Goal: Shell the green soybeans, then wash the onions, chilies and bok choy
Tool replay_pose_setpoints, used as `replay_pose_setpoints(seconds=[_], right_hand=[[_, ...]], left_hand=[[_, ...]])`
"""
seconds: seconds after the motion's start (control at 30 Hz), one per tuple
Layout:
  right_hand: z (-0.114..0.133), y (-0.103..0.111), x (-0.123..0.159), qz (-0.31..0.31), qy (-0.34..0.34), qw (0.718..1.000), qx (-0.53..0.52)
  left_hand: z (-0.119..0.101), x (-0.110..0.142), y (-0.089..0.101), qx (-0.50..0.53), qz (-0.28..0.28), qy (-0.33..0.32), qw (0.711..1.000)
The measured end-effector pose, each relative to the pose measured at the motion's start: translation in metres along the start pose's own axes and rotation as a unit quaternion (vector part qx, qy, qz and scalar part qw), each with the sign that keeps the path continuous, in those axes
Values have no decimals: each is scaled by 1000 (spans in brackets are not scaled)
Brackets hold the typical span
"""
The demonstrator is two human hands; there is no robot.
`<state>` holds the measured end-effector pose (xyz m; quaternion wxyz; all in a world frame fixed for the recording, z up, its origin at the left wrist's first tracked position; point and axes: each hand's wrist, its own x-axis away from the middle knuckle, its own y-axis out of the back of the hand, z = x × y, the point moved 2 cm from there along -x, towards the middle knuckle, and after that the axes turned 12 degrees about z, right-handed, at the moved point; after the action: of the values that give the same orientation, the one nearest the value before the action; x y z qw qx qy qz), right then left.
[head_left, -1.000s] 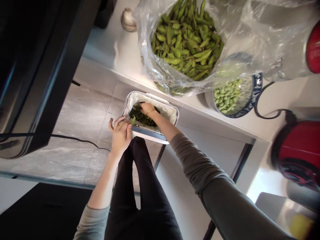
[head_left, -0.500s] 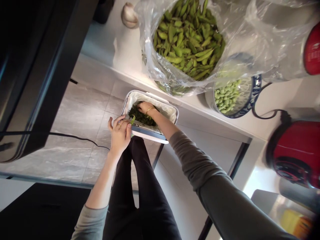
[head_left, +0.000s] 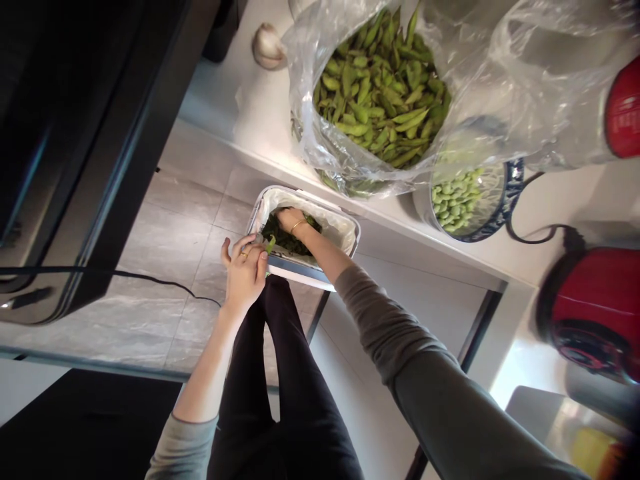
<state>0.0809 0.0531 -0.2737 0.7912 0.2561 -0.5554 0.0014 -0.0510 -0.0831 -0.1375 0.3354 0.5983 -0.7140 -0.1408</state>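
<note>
While the left hand (head_left: 244,270) hangs at the near rim of the small white bin (head_left: 350,230) down on the floor, its grip is pinched shut on a single green pod (head_left: 269,244), thumb and fingertips closed around it, with a ring showing on one finger. That pod sits right at the bin's edge, touching the liner there. Over inside the bin, the right hand (head_left: 290,219) is pushed down into the heap of dark green shells (head_left: 287,241); the fingers are buried in them, so I honestly can't tell if that grip is clenched on anything or just loose. A thin gold bangle (head_left: 299,225) is on that wrist, and the grey sleeve runs back toward the camera. Both hands are close together, the left just outside the rim, the right inside it.

Black trousers fill the lower middle of the view, right below the bin. Up on the white worktop (head_left: 240,107) there's a big clear plastic bag (head_left: 500,80) full of edamame pods (head_left: 383,90), and just beside it a blue-patterned bowl (head_left: 513,193) of shelled beans (head_left: 455,199), partly under the bag's plastic. A garlic bulb (head_left: 269,45) sits further back, and a red appliance (head_left: 595,310) is off to the right with its black cord (head_left: 530,235) curling near the bowl.
</note>
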Motion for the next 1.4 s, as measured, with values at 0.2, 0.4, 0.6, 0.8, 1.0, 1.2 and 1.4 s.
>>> replay_pose_setpoints(seconds=[0.2, 0.4, 0.6, 0.8, 1.0, 1.2, 1.4], right_hand=[[7, 0, 81, -111, 50, 952, -279], [34, 11, 221, -234, 166, 719, -633], [-19, 53, 285, -446, 30, 552, -704], [-8, 62, 291, -334, 20, 670, -662], [52, 44, 275, -373, 65, 734, -564], [54, 49, 259, -340, 140, 744, -558], [58, 57, 245, -267, 181, 679, -660]], left_hand=[[-5, 2, 8, 2, -19, -15, 1000], [-47, 2, 28, 46, -41, -70, 996], [-109, -8, 36, 94, -35, -125, 987], [-151, -27, 34, 90, -13, -132, 987], [-160, -27, 31, 146, -15, -58, 988], [-154, -34, 53, 209, 25, -14, 977], [-143, -49, 74, 53, 52, -99, 992]])
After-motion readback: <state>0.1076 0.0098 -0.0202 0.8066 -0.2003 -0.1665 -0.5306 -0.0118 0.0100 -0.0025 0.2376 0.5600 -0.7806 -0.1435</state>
